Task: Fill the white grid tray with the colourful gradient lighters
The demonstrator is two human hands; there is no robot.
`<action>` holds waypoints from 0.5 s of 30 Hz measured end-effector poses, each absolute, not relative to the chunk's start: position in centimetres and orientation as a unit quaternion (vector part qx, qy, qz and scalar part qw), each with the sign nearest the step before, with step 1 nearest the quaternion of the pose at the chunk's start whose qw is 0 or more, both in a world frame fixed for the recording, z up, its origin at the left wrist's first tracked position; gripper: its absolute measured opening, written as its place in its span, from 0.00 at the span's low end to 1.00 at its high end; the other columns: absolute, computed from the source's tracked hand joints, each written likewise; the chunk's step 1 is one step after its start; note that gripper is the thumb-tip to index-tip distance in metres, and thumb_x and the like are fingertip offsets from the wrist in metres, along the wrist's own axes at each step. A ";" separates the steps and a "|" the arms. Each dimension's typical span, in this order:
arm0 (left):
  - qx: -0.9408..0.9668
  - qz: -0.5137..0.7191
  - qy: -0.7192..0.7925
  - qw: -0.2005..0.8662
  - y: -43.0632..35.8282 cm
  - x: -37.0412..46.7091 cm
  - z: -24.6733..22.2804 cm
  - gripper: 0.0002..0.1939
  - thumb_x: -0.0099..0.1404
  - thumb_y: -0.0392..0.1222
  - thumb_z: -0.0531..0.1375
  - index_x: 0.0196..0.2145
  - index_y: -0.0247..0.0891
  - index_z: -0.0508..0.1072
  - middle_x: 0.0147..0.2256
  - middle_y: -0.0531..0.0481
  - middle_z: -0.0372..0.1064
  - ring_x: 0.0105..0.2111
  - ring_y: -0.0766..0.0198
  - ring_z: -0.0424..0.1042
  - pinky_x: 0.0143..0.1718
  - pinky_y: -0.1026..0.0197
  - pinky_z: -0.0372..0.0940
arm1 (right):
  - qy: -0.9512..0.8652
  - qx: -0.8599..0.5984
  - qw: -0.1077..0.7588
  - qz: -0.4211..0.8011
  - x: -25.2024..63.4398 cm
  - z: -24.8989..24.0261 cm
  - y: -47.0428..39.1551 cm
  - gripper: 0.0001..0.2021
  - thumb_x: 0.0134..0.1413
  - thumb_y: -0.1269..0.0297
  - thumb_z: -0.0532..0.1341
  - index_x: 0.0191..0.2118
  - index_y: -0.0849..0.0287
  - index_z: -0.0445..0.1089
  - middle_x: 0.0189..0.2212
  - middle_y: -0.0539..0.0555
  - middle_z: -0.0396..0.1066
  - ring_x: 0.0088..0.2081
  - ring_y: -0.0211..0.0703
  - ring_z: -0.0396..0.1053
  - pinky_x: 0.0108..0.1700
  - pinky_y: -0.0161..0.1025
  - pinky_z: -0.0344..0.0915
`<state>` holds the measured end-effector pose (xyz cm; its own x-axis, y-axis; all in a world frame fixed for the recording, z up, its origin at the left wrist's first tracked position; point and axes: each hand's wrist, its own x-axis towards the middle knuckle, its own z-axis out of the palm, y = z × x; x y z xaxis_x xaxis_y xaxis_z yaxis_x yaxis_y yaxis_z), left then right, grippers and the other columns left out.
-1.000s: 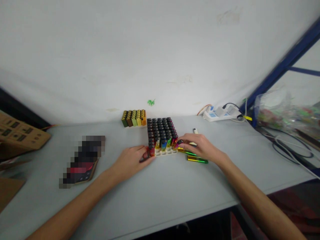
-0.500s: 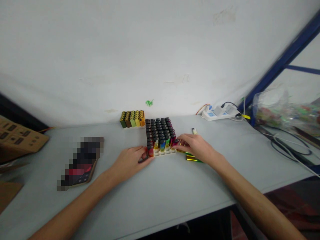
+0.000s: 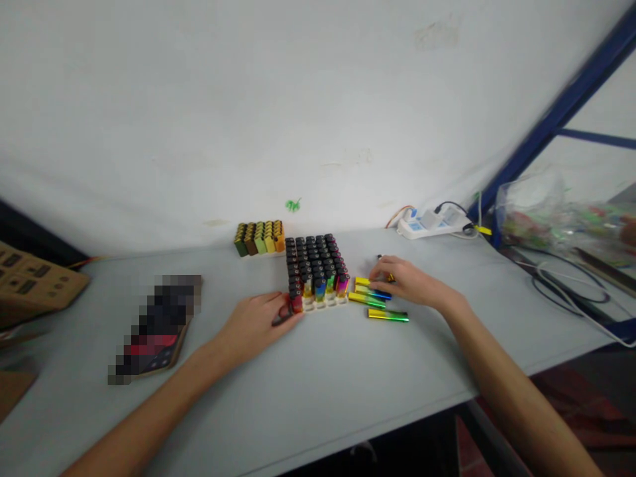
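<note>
Upright lighters (image 3: 318, 255): black-topped rows are standing in a white rack (image 3: 325, 305) at the dial's centre, hiding most of it.
Left hand (image 3: 256, 324): curling narrow against the rack's corner at 8 o'clock; whether it is gripping the dark shape by its thumb cannot be told.
Right hand (image 3: 400, 279): bending its fingers close together at 3 o'clock, obscuring any hold.
Loose lighters (image 3: 387, 315): lying at 4 o'clock.
Printing: a carton (image 3: 44, 285) at 9 o'clock is bearing dark marks, unreadable.
</note>
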<state>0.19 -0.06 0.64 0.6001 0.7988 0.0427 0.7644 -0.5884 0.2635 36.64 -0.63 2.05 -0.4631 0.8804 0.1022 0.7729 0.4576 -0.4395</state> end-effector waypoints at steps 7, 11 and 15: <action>0.885 0.076 0.445 0.113 0.1 0.2 0.7 0.19 0.73 0.57 0.54 0.32 0.41 0.70 0.28 0.51 0.70 0.30 0.57 0.72 0.32 0.59 0.57 | -0.813 -0.520 0.205 0.164 36.1 1.6 -0.7 0.14 0.68 0.53 0.59 0.43 0.59 0.73 0.36 0.57 0.75 0.35 0.45 0.70 0.39 0.40 0.65; 0.883 0.088 0.445 0.120 0.1 0.2 0.6 0.18 0.72 0.57 0.54 0.32 0.42 0.70 0.29 0.51 0.70 0.30 0.57 0.72 0.32 0.59 0.58 | -0.776 -0.531 0.298 0.164 35.5 2.5 -1.0 0.17 0.70 0.51 0.56 0.51 0.57 0.71 0.35 0.54 0.76 0.31 0.42 0.69 0.37 0.39 0.64; 0.883 0.083 0.446 0.119 0.0 0.2 0.7 0.19 0.72 0.58 0.54 0.31 0.41 0.69 0.29 0.50 0.71 0.29 0.57 0.72 0.32 0.59 0.59 | -0.712 -0.514 0.402 0.258 34.5 3.0 -1.1 0.20 0.64 0.46 0.62 0.46 0.59 0.74 0.37 0.54 0.76 0.30 0.40 0.67 0.33 0.38 0.62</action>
<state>0.21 -0.01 0.73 0.5883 0.8076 0.0399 0.7681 -0.5736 0.2846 34.49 -1.09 3.00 -0.1475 0.9399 0.3079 0.5251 0.3382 -0.7809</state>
